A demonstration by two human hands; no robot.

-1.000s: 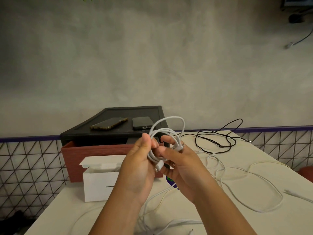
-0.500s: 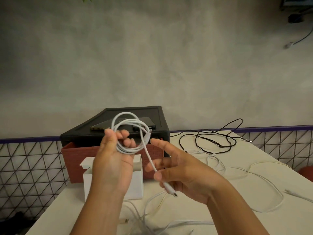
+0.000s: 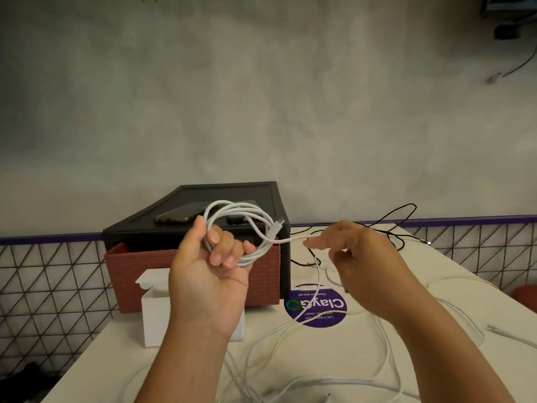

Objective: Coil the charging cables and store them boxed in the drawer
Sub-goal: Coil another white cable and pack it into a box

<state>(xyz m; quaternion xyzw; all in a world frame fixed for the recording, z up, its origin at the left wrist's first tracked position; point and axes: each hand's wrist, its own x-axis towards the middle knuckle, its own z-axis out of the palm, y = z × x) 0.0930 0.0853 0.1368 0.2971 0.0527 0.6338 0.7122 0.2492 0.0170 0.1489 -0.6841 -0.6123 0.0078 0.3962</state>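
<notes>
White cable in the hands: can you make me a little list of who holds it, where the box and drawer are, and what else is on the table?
Left hand: grips the white cable, coiled in loops
Right hand: pinches the cable's loose tail
White box: on the table, flap open, in front of the drawer
Drawer: reddish, pulled open
Also on the table: black cable, loose white cables

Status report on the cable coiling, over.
White cable coil in left grip. Tail pinched in right grip. White box, drawer open. Loose cables across table.
</notes>
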